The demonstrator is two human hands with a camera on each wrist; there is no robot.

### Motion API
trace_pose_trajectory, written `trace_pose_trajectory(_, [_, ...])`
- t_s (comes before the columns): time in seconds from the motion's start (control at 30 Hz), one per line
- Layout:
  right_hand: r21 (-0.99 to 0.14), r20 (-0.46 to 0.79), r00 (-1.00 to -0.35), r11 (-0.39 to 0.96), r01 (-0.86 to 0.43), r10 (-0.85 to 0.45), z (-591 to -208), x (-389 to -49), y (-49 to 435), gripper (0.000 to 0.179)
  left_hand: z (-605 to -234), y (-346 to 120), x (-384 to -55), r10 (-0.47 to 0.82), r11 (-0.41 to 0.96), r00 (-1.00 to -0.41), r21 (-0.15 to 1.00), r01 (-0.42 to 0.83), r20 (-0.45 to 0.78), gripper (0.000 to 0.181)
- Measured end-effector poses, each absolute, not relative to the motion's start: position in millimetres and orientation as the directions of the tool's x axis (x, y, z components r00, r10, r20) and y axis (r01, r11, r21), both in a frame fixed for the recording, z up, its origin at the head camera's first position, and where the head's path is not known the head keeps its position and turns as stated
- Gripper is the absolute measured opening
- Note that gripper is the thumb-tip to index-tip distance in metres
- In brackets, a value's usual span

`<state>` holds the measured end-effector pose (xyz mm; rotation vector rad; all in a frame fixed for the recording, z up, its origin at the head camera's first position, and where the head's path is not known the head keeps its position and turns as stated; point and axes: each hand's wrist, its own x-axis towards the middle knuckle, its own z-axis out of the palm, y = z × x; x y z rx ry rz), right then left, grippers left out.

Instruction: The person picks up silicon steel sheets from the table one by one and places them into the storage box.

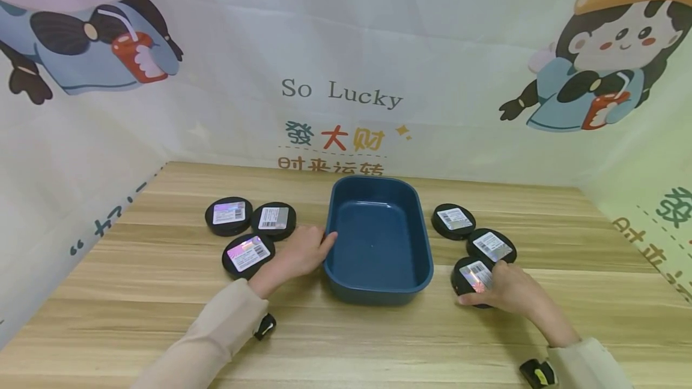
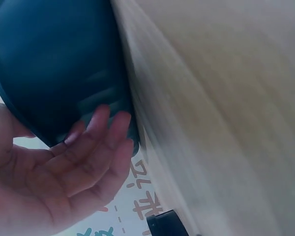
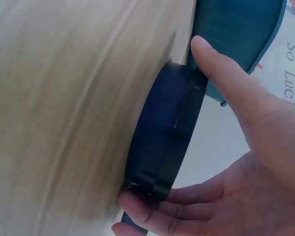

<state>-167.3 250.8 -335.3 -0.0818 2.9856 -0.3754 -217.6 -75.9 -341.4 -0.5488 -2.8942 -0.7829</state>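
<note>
A dark blue plastic bin (image 1: 373, 239) stands in the middle of the table. On its left side my left hand (image 1: 303, 250) grips it, thumb over the rim and fingers against the outer wall (image 2: 54, 64). My right hand (image 1: 510, 290) holds the nearest round black container (image 1: 474, 278) on the right, which carries a silvery label. In the right wrist view, thumb and fingers span that container (image 3: 164, 130) edge to edge; it sits tilted or low at the tabletop. Two more such containers, one farther back (image 1: 454, 221) and one in between (image 1: 491, 247), lie behind it.
To the bin's left lie three labelled round black containers: one at the back (image 1: 229, 216), one beside it (image 1: 274, 221) and one in front (image 1: 248, 255). A printed cloth (image 1: 346, 47) hangs behind the wooden table (image 1: 378, 341) and at both sides.
</note>
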Motion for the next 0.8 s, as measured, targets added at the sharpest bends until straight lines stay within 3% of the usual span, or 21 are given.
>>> trace_pose_trajectory(0.37, [-0.279, -0.141, -0.987, 0.959, -0.042, -0.084, -338.5, -168.4, 258.1, 0.096, -338.6, -74.4, -215.4, 0.324, 0.815, -0.927, 0.442, 0.375, 0.189, 0.028])
trace_pose_trajectory(0.8, [-0.316, -0.07, -0.991, 0.945, -0.084, -0.112, -342.6, -165.5, 259.3, 0.075, -337.3, -74.7, -214.8, 0.327, 0.819, -0.93, 0.44, 0.368, 0.17, 0.028])
